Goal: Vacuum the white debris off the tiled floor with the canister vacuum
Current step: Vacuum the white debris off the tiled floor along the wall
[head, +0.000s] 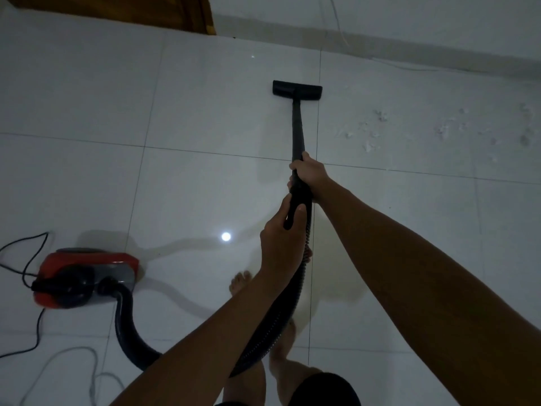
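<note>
- Head-cam view, looking down at a glossy pale tiled floor point(205, 112) in dim light; a round lamp reflection shows on a tile near centre.
- Person stands barefoot, both arms stretched fwd, working a black vacuum wand point(297, 127).
- Right hand point(310, 171) is closed round the wand, higher up the tube; fingers wrapped fully, nothing else in it.
- Left hand point(282, 232) is closed round the handle end, just below the right, approx where the ribbed hose point(281, 317) joins on.
- Floor nozzle point(297, 88) sits flat on the tile straight ahead, near the far wall point(380, 13), beside a grout line.
- White debris point(439, 130) lies scattered to the right of the nozzle, well apart from it, spread over the tile toward the wall. One tiny white speck point(253, 56) sits beyond the nozzle, to the left.
- Red canister vacuum point(87, 276) rests on the floor at lower left, hose curling from it to the person; black power cord point(29, 250) trails off left, w/ a pale cable point(87, 364) looped nearby.
- Brown wooden door point(131, 10) at top left.
- Progress, as a judgement: tiles ahead and left look clean, but the main patch at right looks untouched. Most of the job seems left; nozzle needs to swing right.
</note>
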